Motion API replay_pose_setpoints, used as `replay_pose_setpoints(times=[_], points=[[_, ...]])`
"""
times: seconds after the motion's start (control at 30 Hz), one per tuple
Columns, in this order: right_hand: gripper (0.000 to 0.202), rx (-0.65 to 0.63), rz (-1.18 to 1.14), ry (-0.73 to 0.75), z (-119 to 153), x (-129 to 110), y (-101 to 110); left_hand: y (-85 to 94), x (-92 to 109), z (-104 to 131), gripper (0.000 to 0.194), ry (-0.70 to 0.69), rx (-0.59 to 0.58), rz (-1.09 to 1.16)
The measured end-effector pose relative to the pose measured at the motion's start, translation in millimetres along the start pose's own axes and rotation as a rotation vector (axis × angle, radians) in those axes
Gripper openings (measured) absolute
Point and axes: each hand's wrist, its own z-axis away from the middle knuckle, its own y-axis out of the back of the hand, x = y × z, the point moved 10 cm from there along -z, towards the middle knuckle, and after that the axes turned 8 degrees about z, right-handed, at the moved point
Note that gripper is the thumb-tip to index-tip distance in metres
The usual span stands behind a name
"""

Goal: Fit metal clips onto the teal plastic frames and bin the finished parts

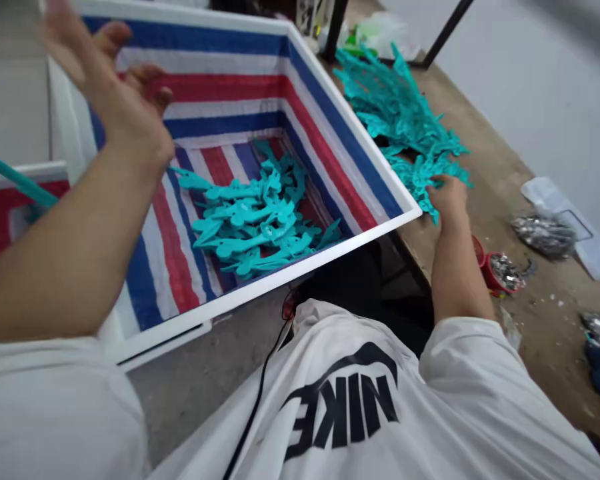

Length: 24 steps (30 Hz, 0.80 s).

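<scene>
My left hand (125, 87) is raised over the left side of a striped bin (325, 140), its fingers apart and nothing in them. A loose heap of flat teal plastic pieces (260, 223) lies on the bin's red, white and blue striped floor. My right hand (450, 197) is at the near edge of a larger pile of teal plastic pieces (405, 120) on the brown table. Its fingers are bent against one of the pieces in a pinch, though the fingertips are partly lost among the teal.
The table (545, 327) runs along the right. On it are a red cup of small metal parts (503, 272), a heap of silvery parts (543, 235) and a white tray (597, 253). Dark metal legs (336, 30) stand behind the pile. A cable (260, 400) hangs over my shirt.
</scene>
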Motion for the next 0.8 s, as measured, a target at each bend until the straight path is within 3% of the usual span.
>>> replay_pose_setpoints(times=[0.1, 0.17, 0.23, 0.3, 0.37, 0.4, 0.43, 0.5, 0.57, 0.6, 0.7, 0.8], points=[[0.034, 0.012, 0.092, 0.126, -15, -52, 4, -35.6, 20, 18, 0.051, -0.158, -0.2, 0.056], [0.036, 0.04, 0.128, 0.367, -16, -117, 10, -62.2, 43, 47, 0.052, -0.302, -0.403, -0.014], [0.032, 0.047, 0.156, 0.7, 2, -200, 0, -86.1, 55, 77, 0.057, -0.33, -0.587, -0.145], [0.034, -0.024, 0.207, 1.072, 45, -281, -39, -103.7, 57, 98, 0.049, -0.262, -0.711, -0.271], [0.041, -0.202, 0.309, 1.385, 102, -340, -108, -116.3, 51, 111, 0.027, -0.165, -0.798, -0.377], [0.049, -0.307, 0.393, 1.488, 130, -358, -148, -121.0, 45, 115, 0.014, -0.11, -0.839, -0.416], [0.058, -0.393, 0.452, 1.546, 155, -370, -185, -124.3, 37, 117, 0.004, -0.053, -0.876, -0.443], [0.078, -0.59, 0.614, 1.627, 203, -375, -255, -127.0, 14, 118, 0.012, 0.063, -0.939, -0.442], [0.09, -0.745, 0.74, 1.653, 237, -365, -302, -125.8, -17, 114, 0.019, 0.185, -0.978, -0.374], [0.093, -0.786, 0.772, 1.651, 248, -360, -316, -123.6, -35, 109, 0.022, 0.242, -0.964, -0.305], [0.091, -0.78, 0.753, 1.648, 263, -352, -326, -112.3, -90, 83, 0.024, 0.332, -0.813, -0.07], [0.08, -0.808, 0.646, 1.689, 264, -355, -306, -103.5, -139, 68, 0.017, 0.362, -0.775, -0.11]])
